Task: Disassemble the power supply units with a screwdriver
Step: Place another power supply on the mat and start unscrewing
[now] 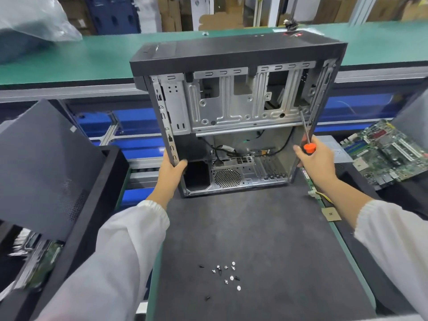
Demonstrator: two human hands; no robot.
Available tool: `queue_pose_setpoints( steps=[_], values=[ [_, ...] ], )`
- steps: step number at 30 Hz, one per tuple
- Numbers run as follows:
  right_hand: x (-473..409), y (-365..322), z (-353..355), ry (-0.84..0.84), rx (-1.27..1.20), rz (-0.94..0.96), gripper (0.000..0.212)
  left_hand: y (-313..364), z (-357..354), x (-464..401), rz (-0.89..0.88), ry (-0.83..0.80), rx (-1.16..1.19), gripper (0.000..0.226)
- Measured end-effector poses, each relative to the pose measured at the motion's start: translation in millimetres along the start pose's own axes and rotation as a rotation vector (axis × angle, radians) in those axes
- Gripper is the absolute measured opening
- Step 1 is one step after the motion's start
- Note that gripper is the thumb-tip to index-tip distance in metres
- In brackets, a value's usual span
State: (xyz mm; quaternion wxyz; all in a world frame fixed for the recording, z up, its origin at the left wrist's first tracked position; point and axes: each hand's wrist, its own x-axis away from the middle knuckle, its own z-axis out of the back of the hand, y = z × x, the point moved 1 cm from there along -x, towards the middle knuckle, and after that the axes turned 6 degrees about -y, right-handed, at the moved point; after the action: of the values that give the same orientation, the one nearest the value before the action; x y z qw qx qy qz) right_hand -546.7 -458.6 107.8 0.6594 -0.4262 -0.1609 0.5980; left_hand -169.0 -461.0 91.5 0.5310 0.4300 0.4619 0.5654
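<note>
An open black computer case stands tilted up on its rear end on the dark mat, its bare metal inside facing me. My left hand grips the case's left edge near the bottom. My right hand holds the case's right edge and also grips a screwdriver with an orange collar, its shaft pointing up along the case wall. The square bay at the case's lower left is dark and looks hollow. Loose cables lie inside the case.
Several loose screws lie on the mat close to me. A black side panel leans in a bin on the left. A green motherboard lies on the right. A green conveyor belt runs behind the case.
</note>
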Motion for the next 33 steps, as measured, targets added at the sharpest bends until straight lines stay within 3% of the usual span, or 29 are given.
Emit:
queue_pose_setpoints(
  steps=[5, 10, 12, 14, 16, 18, 20, 24, 26, 29, 31, 33],
  values=[
    [20.0, 5.1, 9.3, -0.001, 0.161, -0.035, 0.032, 16.0, 12.2, 2.7, 0.01, -0.044, -0.068, 0.052],
    [68.1, -11.2, 13.1, -0.001, 0.174, -0.039, 0.015, 22.8, 17.3, 11.6, 0.012, -0.082, -0.203, 0.058],
    [96.2, -22.1, 4.5, -0.159, 0.198, -0.058, 0.014, 22.8, 16.4, 19.8, 0.041, -0.11, -0.227, 0.065],
    [132.2, -36.7, -12.2, -0.517, 0.212, -0.082, 0.015, 21.0, 16.3, 26.6, 0.049, -0.133, -0.238, 0.07],
    [171.9, -50.3, -35.3, -0.898, 0.263, -0.077, 0.035, 20.4, 17.6, 33.3, 0.053, -0.134, -0.239, 0.073],
    [207.6, -58.5, -57.7, -1.102, 0.3, -0.022, 0.051, 21.9, 19.4, 37.9, 0.063, -0.119, -0.246, 0.073],
    [230.4, -61.6, -72.8, -1.134, 0.31, 0.029, 0.063, 21.3, 20.2, 42.9, 0.08, -0.087, -0.272, 0.068],
    [240.4, -58.1, -82.3, -1.056, 0.33, 0.018, 0.079, 7.6, 13.4, 70.8, 0.079, -0.077, -0.375, 0.035],
    [240.6, -57.5, -84.1, -1.032, 0.314, 0.009, 0.072, -7.5, 6.9, 91.0, 0.086, -0.199, -0.473, 0.024],
    [235.0, -59.1, -89.9, -0.964, 0.279, -0.054, 0.055, -30.4, -0.1, 121.9, 0.118, -0.51, -0.624, 0.024],
    [229.6, -62.5, -93.6, -0.93, 0.268, -0.113, 0.044, -44.1, -1.1, 140.8, 0.12, -0.733, -0.667, 0.035],
    [227.5, -66.5, -98.1, -0.934, 0.271, -0.165, 0.039, -55.7, -0.1, 155.8, 0.108, -0.923, -0.68, 0.059]
  ],
)
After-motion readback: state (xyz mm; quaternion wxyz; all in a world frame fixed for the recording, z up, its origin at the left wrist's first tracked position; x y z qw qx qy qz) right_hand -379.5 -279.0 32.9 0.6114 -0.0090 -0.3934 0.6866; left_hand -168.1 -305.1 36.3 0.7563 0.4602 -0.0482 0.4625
